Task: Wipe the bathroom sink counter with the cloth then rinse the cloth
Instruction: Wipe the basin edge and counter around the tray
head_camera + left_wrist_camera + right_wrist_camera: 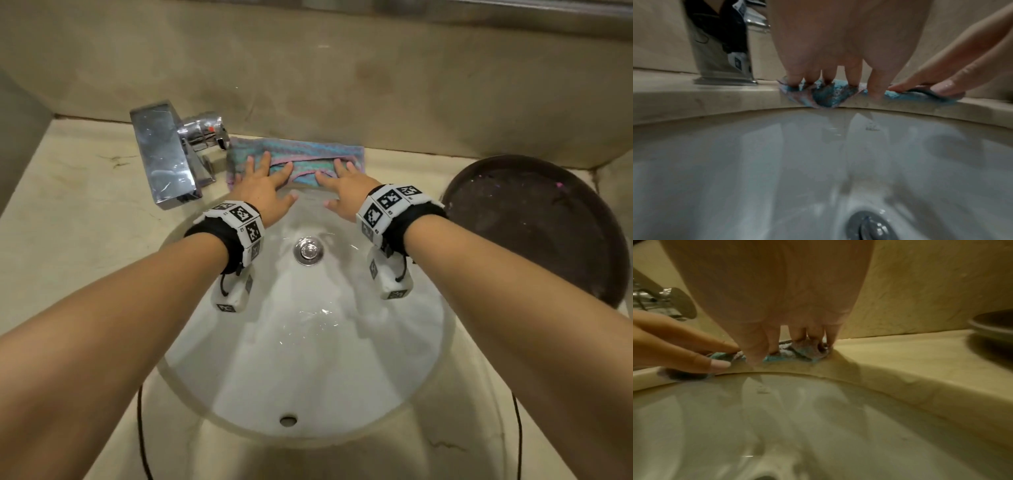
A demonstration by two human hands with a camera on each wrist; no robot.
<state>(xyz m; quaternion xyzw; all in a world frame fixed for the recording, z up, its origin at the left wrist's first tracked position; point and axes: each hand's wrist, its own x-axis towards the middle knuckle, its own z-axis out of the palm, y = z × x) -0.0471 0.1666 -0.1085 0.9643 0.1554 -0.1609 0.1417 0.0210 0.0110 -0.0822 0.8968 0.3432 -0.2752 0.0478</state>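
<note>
Folded blue-and-pink striped cloth (298, 161) lies on the beige stone surface (75, 212) at the white basin's (308, 342) 12 o'clock. Left hand (263, 192) and right hand (346, 188) are pressed flat on it, fingers spread, nothing gripped.

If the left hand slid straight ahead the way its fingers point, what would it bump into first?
Probably the beige back wall. The left hand lies flat on the striped cloth, fingers aimed at that wall. The chrome faucet stands off to its left, seemingly out of line, though depth is hard to judge.

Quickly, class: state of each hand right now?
Left hand: open, fingers flat, pressing the cloth.
Right hand: open, fingers flat, pressing the cloth.
</note>
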